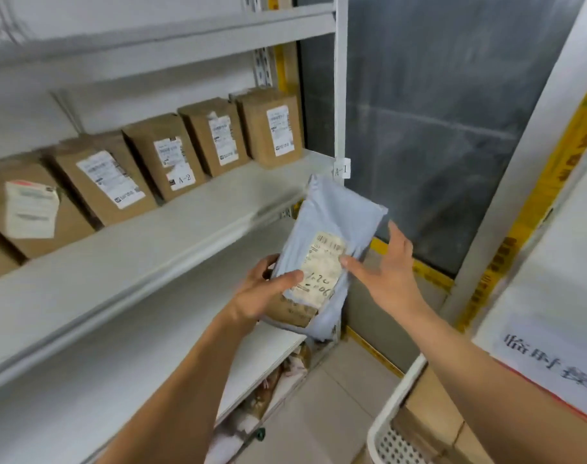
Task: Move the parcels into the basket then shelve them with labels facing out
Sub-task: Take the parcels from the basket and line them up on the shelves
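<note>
Labelled cardboard boxes (pixel 145 165) stand in a row on the white shelf (pixel 151 242). The left hand (pixel 262 293) grips a grey poly mailer parcel (pixel 325 249) held in front of the shelf, label up. The right hand (pixel 389 276), fingers spread, touches the label with its thumb. A white basket (pixel 391 426) holding cartons sits lower right.

"A-1" tag (pixel 341 169) on shelf post (pixel 339 95); "A-2" sticker (pixel 182 178) on box (pixel 161 152); handwritten "1-20" on mailer label (pixel 320 267).
</note>
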